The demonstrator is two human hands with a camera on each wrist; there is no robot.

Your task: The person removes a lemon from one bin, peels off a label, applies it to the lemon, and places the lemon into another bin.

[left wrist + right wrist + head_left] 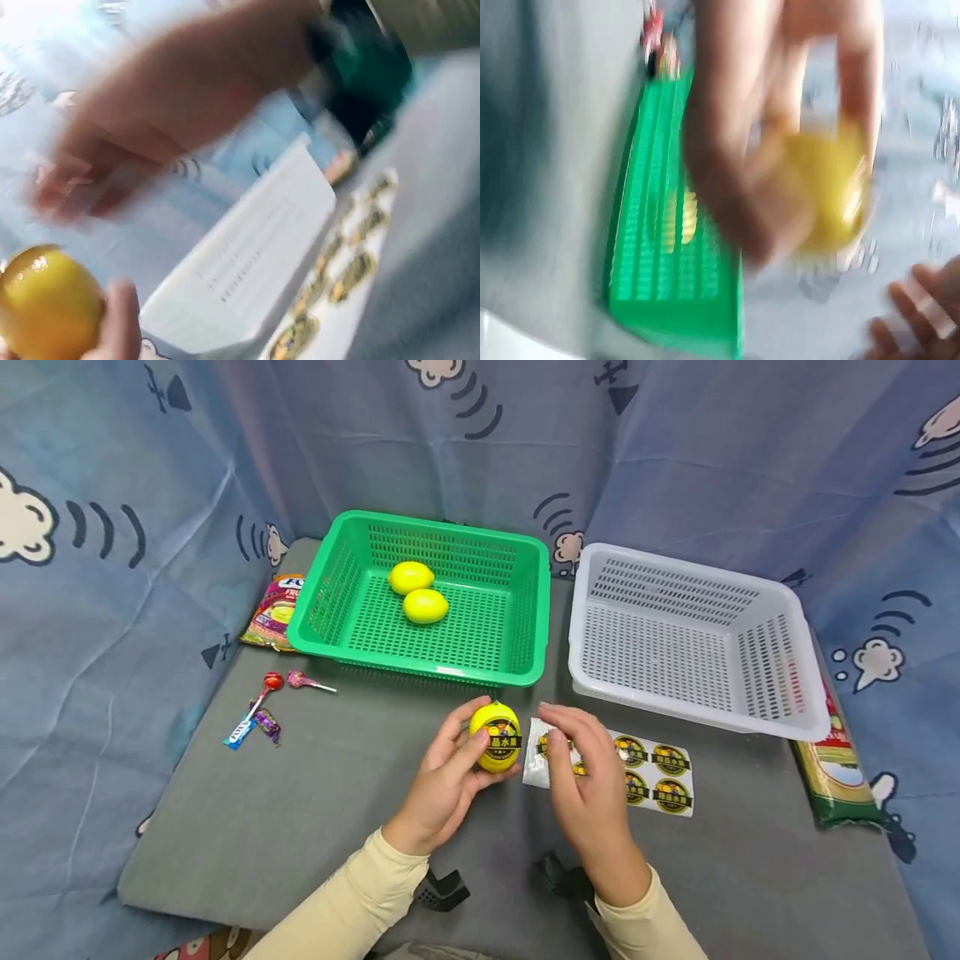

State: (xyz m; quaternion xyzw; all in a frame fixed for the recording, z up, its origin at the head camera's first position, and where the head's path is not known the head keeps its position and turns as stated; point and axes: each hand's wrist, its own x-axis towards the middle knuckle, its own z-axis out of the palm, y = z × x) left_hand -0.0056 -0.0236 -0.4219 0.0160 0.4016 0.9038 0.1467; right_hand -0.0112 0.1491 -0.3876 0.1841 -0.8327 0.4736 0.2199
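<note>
My left hand [447,777] holds a yellow lemon [493,717] between thumb and fingers, above the grey table. A round black-and-gold sticker [502,742] is on the side of the lemon facing me. My right hand [592,785] is just right of the lemon, apart from it, fingers loosely bent and nothing visible in them. Below that hand lies a white sheet of stickers [648,789], partly covered by it. In the left wrist view the lemon [49,304] is at lower left and the right hand is blurred. The right wrist view blurs the lemon [829,191] too.
Two lemons [425,607] lie in a green basket [420,670] at the back. To its right stands a white basket [697,714]. Lollipops [272,682] and small wrapped sweets [267,723] are on the left. Snack packets [840,777] lie beside both baskets.
</note>
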